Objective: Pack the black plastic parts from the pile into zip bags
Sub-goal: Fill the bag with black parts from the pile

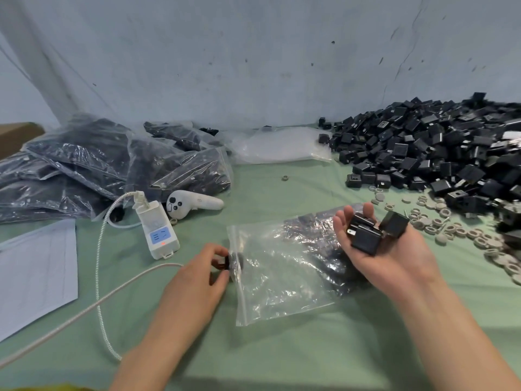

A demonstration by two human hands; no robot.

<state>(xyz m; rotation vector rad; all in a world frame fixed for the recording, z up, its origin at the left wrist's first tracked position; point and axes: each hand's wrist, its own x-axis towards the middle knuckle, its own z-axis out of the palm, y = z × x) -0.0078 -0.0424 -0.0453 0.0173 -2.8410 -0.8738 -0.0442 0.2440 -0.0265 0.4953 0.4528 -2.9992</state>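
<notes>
The left hand (197, 273) is pinching a black part (221, 263) at the mouth of the zip bag (276, 275) lying on the bench (282, 348). Just beyond, the right hand (394, 258), palm-up and spread, is carrying several black parts (366, 232). Filling is seemingly proceeding; next, the mouth is needing holding open for that handful, with the pile (439, 148) waiting farther off.

The left hand (197, 273) and right hand (394, 258) extend from bare forearms (451, 334).

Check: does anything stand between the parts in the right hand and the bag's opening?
Only the left hand, pinching a black part at the opening of the zip bag. The right hand carries its black parts over the bag's opposite end.
</notes>
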